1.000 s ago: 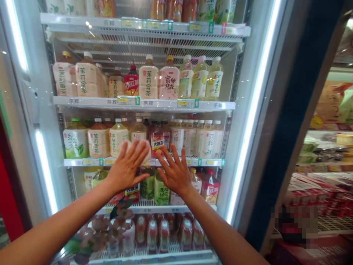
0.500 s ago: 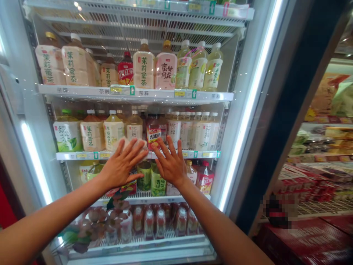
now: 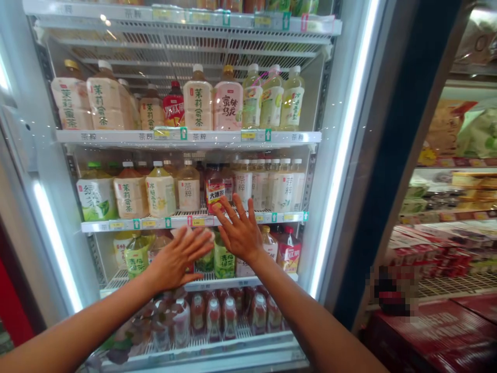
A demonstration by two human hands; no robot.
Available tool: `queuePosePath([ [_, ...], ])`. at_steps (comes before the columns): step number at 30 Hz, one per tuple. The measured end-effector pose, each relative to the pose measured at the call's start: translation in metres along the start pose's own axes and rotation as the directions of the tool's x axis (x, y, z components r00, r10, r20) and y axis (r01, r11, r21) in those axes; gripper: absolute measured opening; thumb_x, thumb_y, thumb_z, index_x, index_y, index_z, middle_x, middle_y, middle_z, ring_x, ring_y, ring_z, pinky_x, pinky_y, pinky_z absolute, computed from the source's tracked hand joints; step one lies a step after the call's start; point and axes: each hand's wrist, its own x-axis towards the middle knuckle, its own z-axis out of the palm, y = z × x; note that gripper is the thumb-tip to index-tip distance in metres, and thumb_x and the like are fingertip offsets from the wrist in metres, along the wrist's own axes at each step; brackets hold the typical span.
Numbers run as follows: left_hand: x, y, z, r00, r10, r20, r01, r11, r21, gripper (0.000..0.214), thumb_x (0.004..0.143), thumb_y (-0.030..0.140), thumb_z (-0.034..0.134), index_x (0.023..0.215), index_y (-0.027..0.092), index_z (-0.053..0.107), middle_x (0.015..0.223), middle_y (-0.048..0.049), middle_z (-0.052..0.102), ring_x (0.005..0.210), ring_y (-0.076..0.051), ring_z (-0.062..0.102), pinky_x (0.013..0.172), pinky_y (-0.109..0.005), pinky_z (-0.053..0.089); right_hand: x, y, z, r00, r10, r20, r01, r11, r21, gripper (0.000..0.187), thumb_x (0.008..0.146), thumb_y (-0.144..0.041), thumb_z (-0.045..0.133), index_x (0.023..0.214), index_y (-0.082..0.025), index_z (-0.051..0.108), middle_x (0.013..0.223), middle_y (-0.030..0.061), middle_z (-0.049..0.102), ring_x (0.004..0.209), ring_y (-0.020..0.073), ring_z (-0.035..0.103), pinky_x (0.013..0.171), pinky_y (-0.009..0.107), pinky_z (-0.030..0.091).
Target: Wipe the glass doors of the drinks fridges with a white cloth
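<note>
My left hand (image 3: 176, 259) lies flat, fingers stretched out, pressing a white cloth (image 3: 202, 235) against the glass door of a drinks fridge. Most of the cloth is hidden under the fingers, so I cannot tell whether it is fabric or tissue. To its right, my right hand (image 3: 240, 230) rests with spread fingers against the glass and holds nothing. Behind the glass, near the right fingertips, stands a dark bottle with a red and yellow label (image 3: 216, 191). A green-labelled bottle (image 3: 224, 259) shows between the two hands.
Several shelves of bottled drinks fill the fridge, including a white-labelled bottle (image 3: 198, 101) on an upper shelf. A bright light strip (image 3: 349, 129) runs down the right side, beside a dark frame (image 3: 404, 129). Further right stand packed shelves and red boxes (image 3: 438, 331).
My left hand has slid down the glass and slightly right, taking the white cloth along. My right hand stays nearly in place. The view has shifted slightly.
</note>
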Motion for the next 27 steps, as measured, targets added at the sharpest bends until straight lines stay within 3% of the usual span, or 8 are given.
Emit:
queuePosePath([
  [2, -0.019, 0.014, 0.008, 0.989, 0.143, 0.048, -0.143, 0.99, -0.007, 0.084, 0.093, 0.073, 0.042, 0.161, 0.026, 0.029, 0.173, 0.0005, 0.013, 0.161, -0.024, -0.005, 0.131, -0.048, -0.004, 0.0, 0.001, -0.001, 1.0, -0.004, -0.002, 0.004, 1.0, 0.001, 0.067, 0.101, -0.029, 0.051, 0.163, -0.021, 0.025, 0.17, 0.0049, 0.023, 0.16, 0.0307, 0.001, 0.129, 0.064, 0.009],
  [4, -0.018, -0.002, 0.003, 0.988, 0.145, 0.056, -0.145, 0.989, -0.003, 0.081, 0.094, 0.072, 0.042, 0.161, 0.029, 0.027, 0.172, 0.0027, 0.016, 0.161, -0.022, -0.003, 0.131, -0.047, -0.003, 0.0, -0.004, -0.001, 1.0, 0.005, 0.002, -0.005, 1.0, 0.013, 0.068, 0.101, -0.027, 0.051, 0.163, -0.022, 0.024, 0.17, 0.0036, 0.022, 0.16, 0.0301, 0.003, 0.13, 0.063, 0.009],
  [8, 0.023, -0.061, -0.023, 0.968, -0.246, -0.057, 0.248, 0.968, 0.033, 0.091, 0.094, 0.07, 0.045, 0.165, 0.028, 0.005, 0.174, -0.0045, 0.007, 0.16, -0.03, -0.006, 0.129, -0.058, -0.001, -0.003, -0.033, 0.01, 0.981, 0.191, -0.041, -0.189, 0.981, 0.041, 0.074, 0.1, -0.028, 0.05, 0.165, -0.022, 0.014, 0.172, 0.0038, 0.015, 0.16, 0.0314, 0.004, 0.129, 0.065, 0.006],
  [11, 0.022, -0.051, -0.018, 0.92, -0.379, -0.1, 0.383, 0.923, 0.031, 0.098, 0.092, 0.073, 0.046, 0.165, 0.023, 0.003, 0.173, -0.0098, 0.004, 0.16, -0.034, -0.01, 0.128, -0.063, -0.002, -0.005, -0.057, 0.021, 0.943, 0.316, -0.1, -0.313, 0.948, 0.05, 0.078, 0.099, -0.031, 0.05, 0.166, -0.019, 0.01, 0.172, 0.0066, 0.01, 0.16, 0.0329, 0.002, 0.127, 0.067, 0.004],
  [15, -0.051, 0.007, 0.007, 0.998, -0.049, 0.038, 0.048, 0.999, 0.015, 0.088, 0.091, 0.076, 0.044, 0.161, 0.026, 0.028, 0.173, -0.001, 0.016, 0.161, -0.028, -0.006, 0.13, -0.053, -0.006, -0.008, -0.064, 0.026, 0.944, 0.308, -0.123, -0.303, 0.951, 0.056, 0.078, 0.099, -0.031, 0.049, 0.166, -0.02, 0.01, 0.173, 0.0051, 0.009, 0.161, 0.0315, 0.004, 0.128, 0.064, 0.005],
  [18, -0.089, 0.0, 0.003, 0.976, 0.192, 0.104, -0.193, 0.981, -0.004, 0.078, 0.093, 0.074, 0.041, 0.159, 0.031, 0.033, 0.171, 0.0077, 0.018, 0.161, -0.019, -0.003, 0.132, -0.043, -0.004, -0.009, -0.06, 0.023, 0.951, 0.289, -0.107, -0.284, 0.957, 0.057, 0.078, 0.099, -0.031, 0.05, 0.166, -0.02, 0.01, 0.173, 0.0045, 0.006, 0.16, 0.0322, 0.004, 0.129, 0.063, 0.004],
  [23, -0.047, -0.081, -0.029, 0.964, -0.263, -0.033, 0.264, 0.962, 0.065, 0.093, 0.094, 0.07, 0.046, 0.165, 0.024, 0.007, 0.174, -0.0066, 0.003, 0.161, -0.029, -0.006, 0.129, -0.057, -0.004, -0.009, -0.061, 0.021, 0.948, 0.301, -0.108, -0.298, 0.954, 0.042, 0.079, 0.098, -0.031, 0.05, 0.166, -0.021, 0.011, 0.173, 0.0038, 0.007, 0.16, 0.0318, 0.005, 0.128, 0.064, 0.006],
  [27, -0.039, -0.054, -0.014, 0.971, -0.235, -0.047, 0.237, 0.97, 0.054, 0.099, 0.09, 0.077, 0.045, 0.165, 0.021, 0.009, 0.174, -0.0084, 0.002, 0.16, -0.032, -0.008, 0.129, -0.057, -0.005, -0.011, -0.074, 0.027, 0.926, 0.363, -0.104, -0.361, 0.932, 0.035, 0.078, 0.099, -0.034, 0.05, 0.166, -0.02, 0.011, 0.173, 0.0054, 0.008, 0.16, 0.0329, 0.006, 0.127, 0.065, 0.008],
])
